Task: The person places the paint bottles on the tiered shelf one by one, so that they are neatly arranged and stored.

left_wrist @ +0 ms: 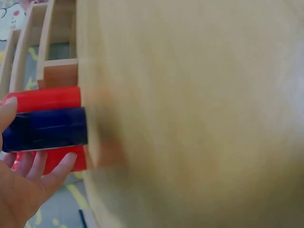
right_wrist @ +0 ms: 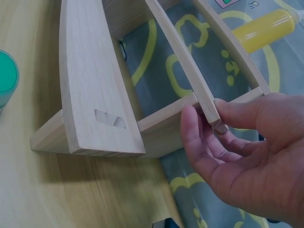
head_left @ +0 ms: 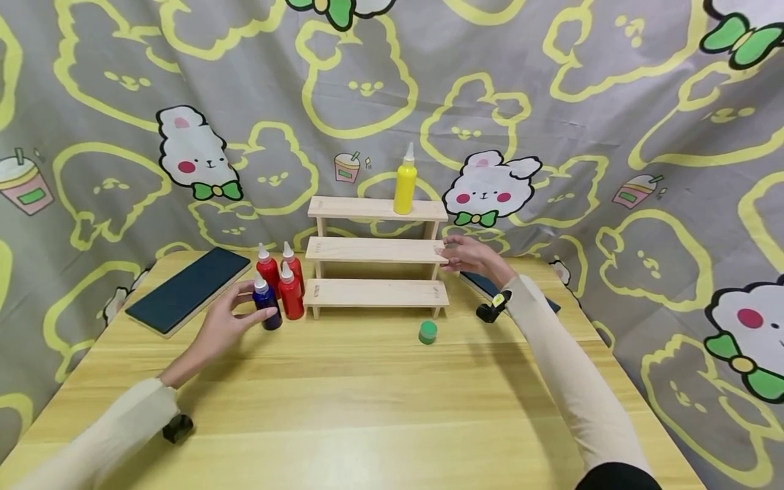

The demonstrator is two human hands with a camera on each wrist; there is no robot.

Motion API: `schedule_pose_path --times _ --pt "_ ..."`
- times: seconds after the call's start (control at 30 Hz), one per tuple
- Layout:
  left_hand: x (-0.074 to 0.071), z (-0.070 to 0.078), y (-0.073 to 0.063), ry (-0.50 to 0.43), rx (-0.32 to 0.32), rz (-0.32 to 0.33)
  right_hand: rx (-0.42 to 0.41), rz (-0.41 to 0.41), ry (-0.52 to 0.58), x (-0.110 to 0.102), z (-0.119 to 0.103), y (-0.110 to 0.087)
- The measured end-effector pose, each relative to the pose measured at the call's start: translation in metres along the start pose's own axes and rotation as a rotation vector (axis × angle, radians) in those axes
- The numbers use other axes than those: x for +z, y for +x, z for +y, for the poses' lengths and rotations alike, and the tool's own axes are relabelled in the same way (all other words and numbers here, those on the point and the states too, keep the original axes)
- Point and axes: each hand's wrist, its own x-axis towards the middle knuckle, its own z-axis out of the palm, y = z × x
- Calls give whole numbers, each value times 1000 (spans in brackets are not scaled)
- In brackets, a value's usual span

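Observation:
At the left of a three-step wooden shelf, my left hand holds a dark blue squeeze bottle with a white pointed tip. Its thumb lies along the near side and its fingers reach round the far side. Three red squeeze bottles stand bunched against the blue one; in the left wrist view red bottles show on either side of it. My right hand pinches the right end of the middle step, thumb above and fingers below. A yellow squeeze bottle stands upright on the top step.
A small green-capped container stands in front of the shelf's right leg. One dark flat board lies at the table's back left; another dark board lies partly behind my right arm. A patterned curtain hangs behind the wooden table.

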Motion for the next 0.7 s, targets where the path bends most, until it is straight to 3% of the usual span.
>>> schedule_pose_path --times 0.2,0.53,0.6,0.7 --pt "9 -10 -5 6 -67 17 -1 -13 43 1 1 0" --pt "8 -5 -3 -34 -74 33 -5 -14 63 0 -2 -2" --pt "5 -2 -4 -32 -53 59 0 -11 63 0 -4 -2" --pt "-5 4 -5 3 28 120 21 -5 68 1 -6 -1"
